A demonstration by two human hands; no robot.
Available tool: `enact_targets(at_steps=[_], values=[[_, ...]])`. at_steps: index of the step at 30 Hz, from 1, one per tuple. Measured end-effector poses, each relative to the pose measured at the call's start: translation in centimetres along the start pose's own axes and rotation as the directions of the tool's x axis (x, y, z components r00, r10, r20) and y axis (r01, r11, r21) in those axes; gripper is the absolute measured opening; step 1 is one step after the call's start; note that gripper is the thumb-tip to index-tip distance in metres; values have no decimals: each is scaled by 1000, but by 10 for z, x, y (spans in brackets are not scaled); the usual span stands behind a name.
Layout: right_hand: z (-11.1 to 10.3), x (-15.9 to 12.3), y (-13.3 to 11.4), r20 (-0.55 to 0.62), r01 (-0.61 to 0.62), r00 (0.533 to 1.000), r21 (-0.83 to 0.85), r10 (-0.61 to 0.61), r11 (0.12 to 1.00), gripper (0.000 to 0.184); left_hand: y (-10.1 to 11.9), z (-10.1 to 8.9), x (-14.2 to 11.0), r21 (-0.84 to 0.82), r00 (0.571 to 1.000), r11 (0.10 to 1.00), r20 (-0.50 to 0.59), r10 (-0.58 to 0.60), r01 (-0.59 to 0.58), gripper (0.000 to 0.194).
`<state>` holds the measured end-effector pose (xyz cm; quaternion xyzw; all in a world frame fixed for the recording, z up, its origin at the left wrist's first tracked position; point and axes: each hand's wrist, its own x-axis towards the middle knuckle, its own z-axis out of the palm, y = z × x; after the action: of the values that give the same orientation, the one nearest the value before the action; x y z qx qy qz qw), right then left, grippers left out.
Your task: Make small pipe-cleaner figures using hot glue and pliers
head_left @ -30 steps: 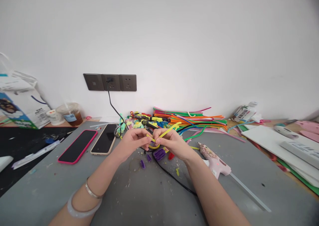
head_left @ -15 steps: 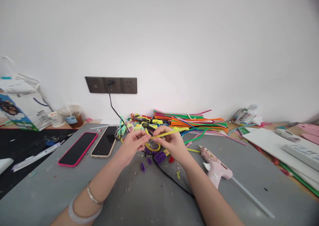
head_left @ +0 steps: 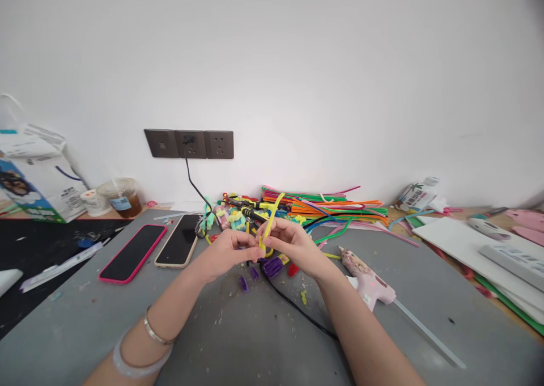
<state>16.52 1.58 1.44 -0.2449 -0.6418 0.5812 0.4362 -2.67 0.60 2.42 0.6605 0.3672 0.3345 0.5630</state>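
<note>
A yellow pipe cleaner [head_left: 274, 213] is pinched between both of my hands above the middle of the mat. My left hand [head_left: 232, 254] grips its short bent end between thumb and forefinger. The thumb and fingers of my right hand [head_left: 293, 244] close on it just beside, and its long end sticks up and leans to the right. Below and behind my fingers lie purple pieces [head_left: 272, 267], a small red piece [head_left: 293, 269] and a yellow scrap [head_left: 303, 297]. Fingers partly hide the bend.
Two phones [head_left: 133, 254] [head_left: 178, 241] lie at left. A pink glue gun [head_left: 369, 278] with a glue stick rests at right, near a black cable [head_left: 297, 309]. Bundled pipe cleaners [head_left: 335, 207] and pliers [head_left: 250, 211] lie at the back; a drink cup [head_left: 123, 198] stands back left.
The long end of the yellow pipe cleaner has swung from pointing right to standing up. Its short end is now bent upward at my left fingertips. Both hands have lowered slightly.
</note>
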Motion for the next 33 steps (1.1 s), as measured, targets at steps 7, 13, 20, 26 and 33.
enact_targets(at_steps=[7, 13, 20, 26, 33], values=[[1, 4, 8, -144, 44, 989, 81, -32, 996, 28, -1, 1, 1, 85, 995, 996, -97, 22, -14, 27], [2, 5, 8, -211, 56, 977, 53, -43, 997, 25, -8, 5, 3, 395, 921, 905, -271, 279, -158, 23], [3, 6, 5, -254, 71, 966, 87, -47, 994, 26, -20, 1, 3, 505, 775, 779, -293, 560, -372, 9], [1, 6, 11, -241, 22, 970, 164, 18, 986, 26, -18, 1, 3, 436, 765, 824, -366, 529, -362, 8], [16, 7, 14, -375, 173, 915, 23, -152, 985, 19, -13, 14, 9, -399, 875, 885, -484, 19, -240, 24]])
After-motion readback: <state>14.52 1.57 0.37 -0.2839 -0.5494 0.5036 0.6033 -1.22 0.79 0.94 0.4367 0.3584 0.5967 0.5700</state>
